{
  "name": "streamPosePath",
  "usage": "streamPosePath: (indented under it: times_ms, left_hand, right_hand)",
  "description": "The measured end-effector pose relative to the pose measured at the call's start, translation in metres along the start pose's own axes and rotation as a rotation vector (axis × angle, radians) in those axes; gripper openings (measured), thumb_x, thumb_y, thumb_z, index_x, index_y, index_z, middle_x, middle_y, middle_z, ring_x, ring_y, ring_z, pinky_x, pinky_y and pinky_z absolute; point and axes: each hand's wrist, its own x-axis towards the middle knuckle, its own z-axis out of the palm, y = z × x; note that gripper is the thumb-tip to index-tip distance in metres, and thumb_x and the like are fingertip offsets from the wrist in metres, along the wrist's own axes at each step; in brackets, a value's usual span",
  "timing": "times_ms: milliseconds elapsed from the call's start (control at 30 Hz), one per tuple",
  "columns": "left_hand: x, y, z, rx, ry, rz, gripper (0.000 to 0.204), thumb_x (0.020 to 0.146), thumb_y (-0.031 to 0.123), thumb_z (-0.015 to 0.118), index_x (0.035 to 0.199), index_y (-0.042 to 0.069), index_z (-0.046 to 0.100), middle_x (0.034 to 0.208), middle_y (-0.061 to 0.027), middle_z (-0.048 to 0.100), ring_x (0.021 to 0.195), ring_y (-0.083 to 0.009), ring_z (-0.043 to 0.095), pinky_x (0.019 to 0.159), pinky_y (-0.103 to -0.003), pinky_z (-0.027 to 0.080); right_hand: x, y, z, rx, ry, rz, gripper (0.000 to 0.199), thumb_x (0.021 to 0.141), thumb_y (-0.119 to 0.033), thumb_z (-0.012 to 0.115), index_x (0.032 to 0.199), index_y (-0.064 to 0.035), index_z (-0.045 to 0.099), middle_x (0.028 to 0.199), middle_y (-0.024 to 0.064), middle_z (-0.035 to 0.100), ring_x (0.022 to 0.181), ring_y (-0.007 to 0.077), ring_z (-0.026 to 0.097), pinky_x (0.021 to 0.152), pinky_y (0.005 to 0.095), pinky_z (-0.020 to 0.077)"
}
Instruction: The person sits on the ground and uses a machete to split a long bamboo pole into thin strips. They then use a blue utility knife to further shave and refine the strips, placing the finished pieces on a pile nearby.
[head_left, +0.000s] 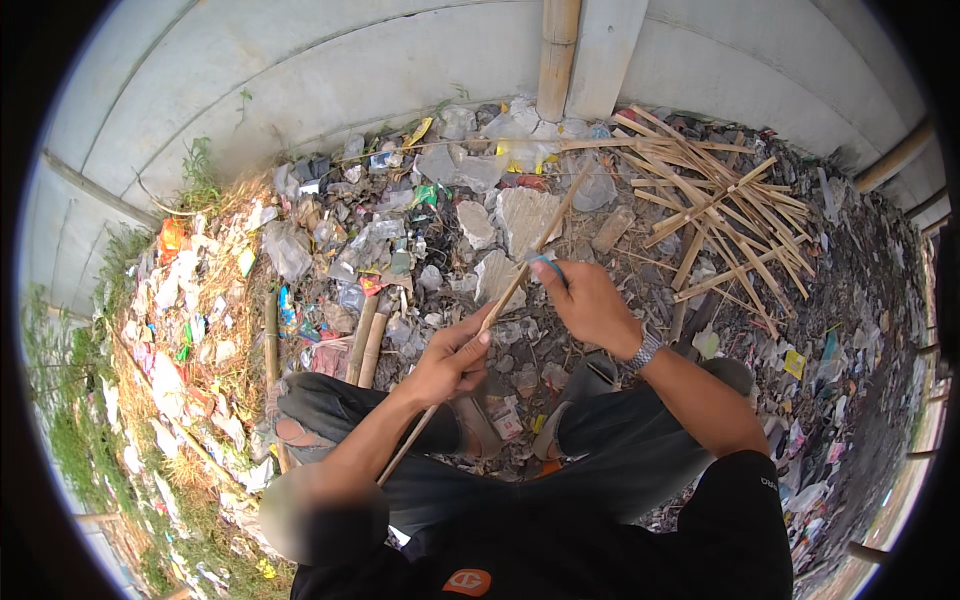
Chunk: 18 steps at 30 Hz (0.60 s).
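Note:
A long, thin bamboo strip [548, 232] runs slantwise from beside my left forearm up toward the wall. My left hand [452, 355] is closed round its middle. Just above it, my right hand [590, 308] is closed, thumb and fingers pressed on a small blue thing [540, 263] that touches the strip. Most of this blue thing is hidden by the fingers, so its kind cannot be told. The strip's lower end passes along my left forearm toward my lap. Beneath the hands lie pale broken slabs [528, 218] and litter.
A loose heap of split bamboo strips [715, 205] lies at the far right. Bamboo poles [368, 345] lie left of my knees. Plastic litter [375, 240] covers the ground. Behind it stands a pale panel wall [400, 70] with an upright bamboo post [558, 60].

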Motion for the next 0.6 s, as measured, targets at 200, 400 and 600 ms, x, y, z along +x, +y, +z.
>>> streamPosePath:
  times_ms: [200, 400, 600]
  left_hand:
    - [-0.009, -0.003, -0.002, 0.018, 0.027, 0.0, 0.058, 0.109, 0.028, 0.048, 0.161, 0.013, 0.027, 0.067, 0.0068, 0.029, 0.054, -0.006, 0.028, 0.048, -0.022, 0.027]
    - [-0.003, 0.0, -0.004, -0.008, -0.016, 0.044, 0.058, 0.11, 0.03, 0.047, 0.161, 0.01, 0.027, 0.067, 0.0047, 0.031, 0.053, -0.0074, 0.03, 0.047, -0.023, 0.03]
    - [-0.006, 0.001, -0.007, -0.008, 0.007, 0.031, 0.06, 0.109, 0.028, 0.049, 0.161, 0.009, 0.026, 0.07, 0.0023, 0.041, 0.057, -0.0082, 0.037, 0.048, -0.023, 0.031]
  right_hand:
    - [0.021, 0.007, -0.016, 0.12, -0.042, 0.157, 0.068, 0.107, -0.051, 0.044, 0.074, 0.0064, 0.057, 0.053, 0.0177, 0.046, 0.05, 0.0286, 0.047, 0.054, 0.0438, 0.0387]
    - [-0.01, -0.004, 0.018, 0.508, -0.326, 0.174, 0.066, 0.103, -0.058, 0.048, 0.067, -0.0033, 0.052, 0.051, 0.0032, 0.039, 0.039, 0.0111, 0.036, 0.04, 0.0305, 0.0306]
    - [0.008, 0.005, -0.028, 0.846, -0.258, 0.38, 0.054, 0.102, -0.052, 0.058, 0.068, -0.009, 0.053, 0.054, -0.0074, 0.036, 0.042, 0.0036, 0.035, 0.039, 0.0233, 0.0272]
